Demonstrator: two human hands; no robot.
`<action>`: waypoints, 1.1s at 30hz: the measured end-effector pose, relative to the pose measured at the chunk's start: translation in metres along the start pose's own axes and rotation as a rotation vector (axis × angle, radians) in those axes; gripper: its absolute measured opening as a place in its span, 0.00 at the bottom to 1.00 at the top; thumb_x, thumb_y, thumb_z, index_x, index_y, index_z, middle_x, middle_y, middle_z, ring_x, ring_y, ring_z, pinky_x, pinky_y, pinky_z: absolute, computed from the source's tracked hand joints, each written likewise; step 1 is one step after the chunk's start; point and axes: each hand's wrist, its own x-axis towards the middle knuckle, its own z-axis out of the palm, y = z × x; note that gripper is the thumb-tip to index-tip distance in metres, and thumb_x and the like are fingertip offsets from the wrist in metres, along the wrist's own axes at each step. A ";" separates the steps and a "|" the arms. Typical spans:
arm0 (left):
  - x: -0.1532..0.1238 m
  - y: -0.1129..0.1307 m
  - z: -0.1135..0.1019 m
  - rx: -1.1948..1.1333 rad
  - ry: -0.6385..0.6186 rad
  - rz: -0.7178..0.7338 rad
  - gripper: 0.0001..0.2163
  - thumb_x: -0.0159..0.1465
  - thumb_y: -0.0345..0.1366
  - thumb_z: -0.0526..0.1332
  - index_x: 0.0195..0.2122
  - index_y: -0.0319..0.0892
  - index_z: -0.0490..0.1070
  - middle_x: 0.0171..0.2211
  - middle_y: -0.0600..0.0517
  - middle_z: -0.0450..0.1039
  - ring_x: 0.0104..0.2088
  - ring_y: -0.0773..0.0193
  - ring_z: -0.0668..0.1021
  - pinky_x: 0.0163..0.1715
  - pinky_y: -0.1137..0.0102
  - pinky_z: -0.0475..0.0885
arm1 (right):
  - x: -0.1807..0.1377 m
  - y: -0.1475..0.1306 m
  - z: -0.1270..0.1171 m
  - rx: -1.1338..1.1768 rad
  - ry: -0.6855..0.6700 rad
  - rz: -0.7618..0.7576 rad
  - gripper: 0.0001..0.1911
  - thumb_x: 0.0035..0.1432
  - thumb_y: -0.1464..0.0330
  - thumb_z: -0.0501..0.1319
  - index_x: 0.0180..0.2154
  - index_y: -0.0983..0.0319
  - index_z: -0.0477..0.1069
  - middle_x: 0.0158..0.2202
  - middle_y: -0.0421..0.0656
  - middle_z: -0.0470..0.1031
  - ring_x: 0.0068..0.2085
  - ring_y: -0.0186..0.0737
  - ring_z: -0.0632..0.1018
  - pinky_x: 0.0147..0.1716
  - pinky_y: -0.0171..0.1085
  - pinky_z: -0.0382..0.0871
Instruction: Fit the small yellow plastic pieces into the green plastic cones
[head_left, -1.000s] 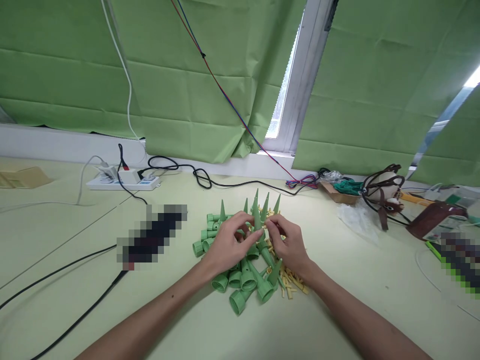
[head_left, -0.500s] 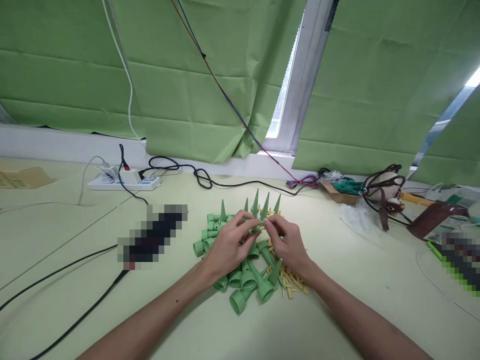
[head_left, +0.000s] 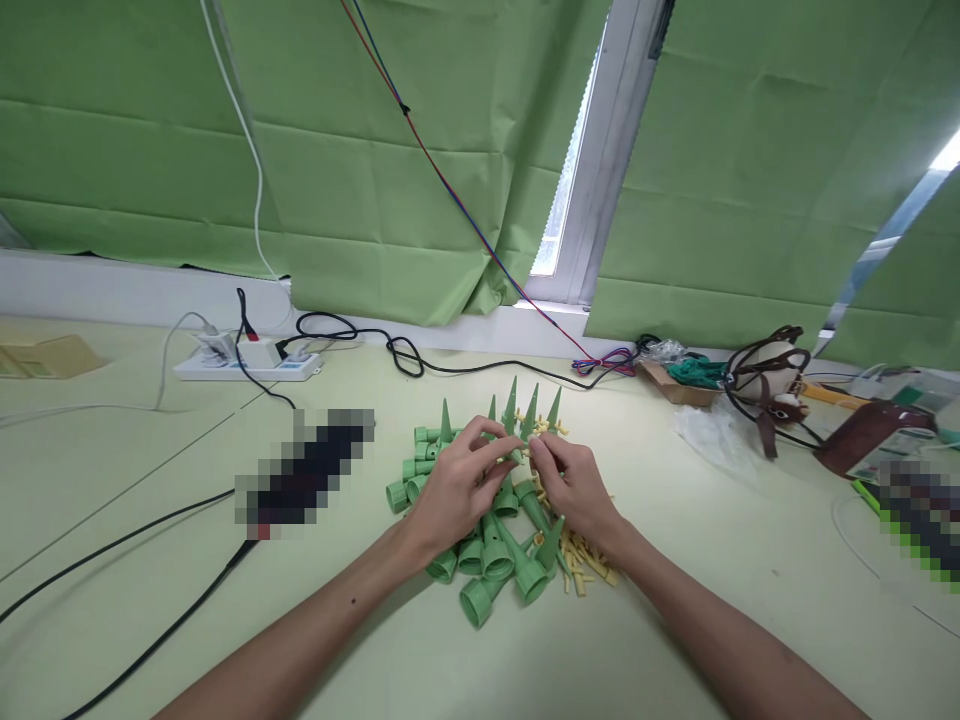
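Observation:
My left hand (head_left: 466,478) is closed in a pinch on a green plastic spike (head_left: 517,455), most of it hidden by the fingers. Close beside it, the thumb and forefinger of my right hand (head_left: 574,482) pinch at the near end of that piece; whatever small thing is between them is too small to make out. Around and beneath both hands lies a pile of green plastic spikes with wide round sockets (head_left: 496,562). Several green cones (head_left: 531,408) stand point up behind the fingers. Small pale yellow plastic pegs (head_left: 589,562) are heaped by my right wrist.
A white power strip (head_left: 247,368) and a black cable (head_left: 480,368) run along the back. A blurred dark object (head_left: 311,470) with a cable lies left. To the right are a clear plastic bag (head_left: 716,438), a cardboard box (head_left: 679,385) and a brown case (head_left: 874,440).
My right fingertips have shifted slightly right, away from the left ones. The left hand stays nearly in place with the green spike.

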 end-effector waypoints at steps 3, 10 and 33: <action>0.000 -0.001 0.000 0.003 0.013 0.051 0.13 0.68 0.27 0.53 0.49 0.46 0.71 0.45 0.47 0.65 0.25 0.73 0.69 0.26 0.73 0.67 | 0.000 -0.001 -0.001 0.006 0.008 0.007 0.22 0.69 0.62 0.48 0.22 0.60 0.56 0.18 0.34 0.55 0.21 0.32 0.59 0.24 0.34 0.52; 0.002 0.006 0.000 -0.028 0.027 -0.091 0.09 0.68 0.30 0.55 0.48 0.45 0.68 0.46 0.48 0.64 0.26 0.72 0.69 0.27 0.73 0.68 | 0.000 -0.003 0.000 0.026 0.061 0.018 0.21 0.69 0.61 0.49 0.23 0.61 0.60 0.18 0.34 0.57 0.21 0.31 0.60 0.24 0.34 0.54; 0.012 0.016 -0.006 -0.397 -0.131 -0.533 0.18 0.66 0.48 0.57 0.26 0.42 0.59 0.22 0.57 0.59 0.23 0.68 0.66 0.22 0.74 0.60 | -0.002 -0.001 -0.004 0.075 0.033 -0.028 0.17 0.69 0.61 0.51 0.28 0.60 0.63 0.21 0.35 0.60 0.23 0.32 0.61 0.24 0.33 0.56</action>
